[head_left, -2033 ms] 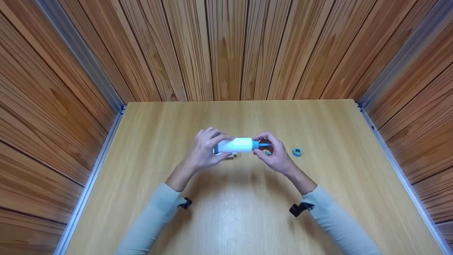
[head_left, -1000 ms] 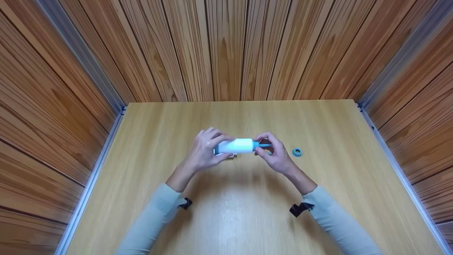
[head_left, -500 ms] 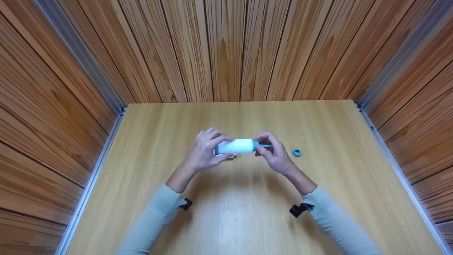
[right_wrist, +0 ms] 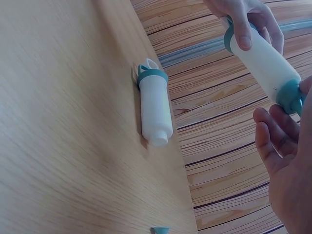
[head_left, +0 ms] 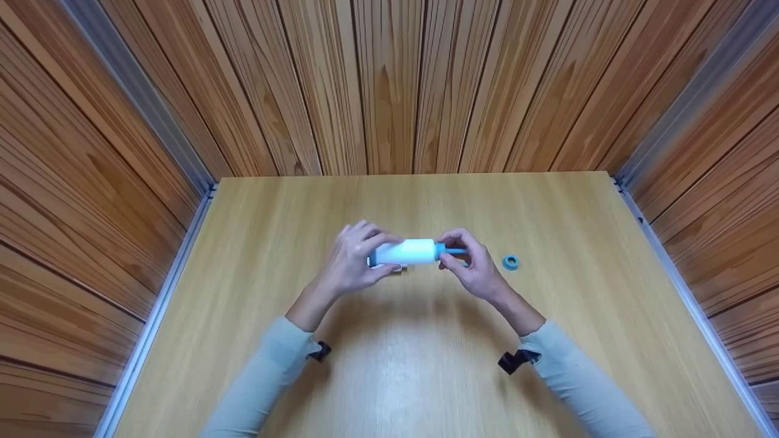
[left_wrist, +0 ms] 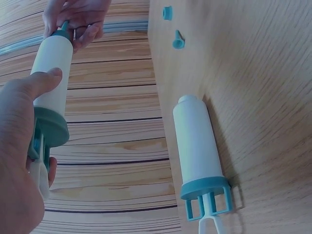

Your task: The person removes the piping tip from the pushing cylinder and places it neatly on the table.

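My left hand (head_left: 352, 258) grips a white icing syringe (head_left: 414, 250) around its barrel, near the teal end with finger loops. The syringe is held sideways above the table, its tip toward the right. At that tip my right hand (head_left: 475, 267) pinches the teal nozzle collar (head_left: 439, 250) between thumb and fingers, while the thin spout points into the palm. In the left wrist view, a second icing syringe (left_wrist: 197, 141) lies on the table, its white neck bare. Held things and hands mostly cover it in the head view.
A loose teal ring (head_left: 510, 262) lies on the table right of my right hand. In the left wrist view a loose teal nozzle (left_wrist: 178, 40) lies between that ring and the second syringe. Wood-panelled walls (head_left: 389, 85) enclose the table (head_left: 389, 377) at the back and sides.
Both hands and the syringe stay nearly in place. My right thumb and fingers shift slightly around the nozzle collar.
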Tool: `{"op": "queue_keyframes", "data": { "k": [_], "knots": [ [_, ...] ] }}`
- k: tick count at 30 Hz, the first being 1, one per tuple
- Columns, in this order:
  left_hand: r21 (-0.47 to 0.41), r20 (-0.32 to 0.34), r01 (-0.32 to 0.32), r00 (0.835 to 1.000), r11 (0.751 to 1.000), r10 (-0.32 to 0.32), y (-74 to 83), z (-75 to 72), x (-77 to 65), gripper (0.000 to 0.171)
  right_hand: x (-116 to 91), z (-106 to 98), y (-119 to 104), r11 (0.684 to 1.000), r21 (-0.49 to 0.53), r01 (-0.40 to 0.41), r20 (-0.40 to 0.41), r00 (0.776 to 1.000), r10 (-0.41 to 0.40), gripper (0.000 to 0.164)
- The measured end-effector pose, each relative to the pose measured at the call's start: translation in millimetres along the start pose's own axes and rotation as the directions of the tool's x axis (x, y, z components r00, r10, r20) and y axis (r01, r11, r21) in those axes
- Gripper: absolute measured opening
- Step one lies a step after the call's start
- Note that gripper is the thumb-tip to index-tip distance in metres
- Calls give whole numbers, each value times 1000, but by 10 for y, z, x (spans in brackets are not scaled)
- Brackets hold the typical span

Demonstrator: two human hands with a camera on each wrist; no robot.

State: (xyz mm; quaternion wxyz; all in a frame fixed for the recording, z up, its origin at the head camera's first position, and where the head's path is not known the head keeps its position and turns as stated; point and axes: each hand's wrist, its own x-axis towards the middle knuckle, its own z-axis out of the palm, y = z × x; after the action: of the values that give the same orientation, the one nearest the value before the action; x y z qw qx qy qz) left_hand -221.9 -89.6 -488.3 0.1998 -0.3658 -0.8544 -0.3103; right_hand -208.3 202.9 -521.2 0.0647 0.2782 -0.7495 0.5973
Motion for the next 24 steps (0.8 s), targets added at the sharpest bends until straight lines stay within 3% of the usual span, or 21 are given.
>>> {"op": "queue_keyframes", "data": {
  "k": [12,24],
  "knots": [
    [-14,-8,3,1000,1000,-3,-13,3,-5,44,18,1,-8,999,15,38,12,999,-38,34],
    [4,-6,-7,1000,1000,7,-5,-4,-2,43,23,1,-35,999,9,-46,-8,999,46,22]
  ]
}}
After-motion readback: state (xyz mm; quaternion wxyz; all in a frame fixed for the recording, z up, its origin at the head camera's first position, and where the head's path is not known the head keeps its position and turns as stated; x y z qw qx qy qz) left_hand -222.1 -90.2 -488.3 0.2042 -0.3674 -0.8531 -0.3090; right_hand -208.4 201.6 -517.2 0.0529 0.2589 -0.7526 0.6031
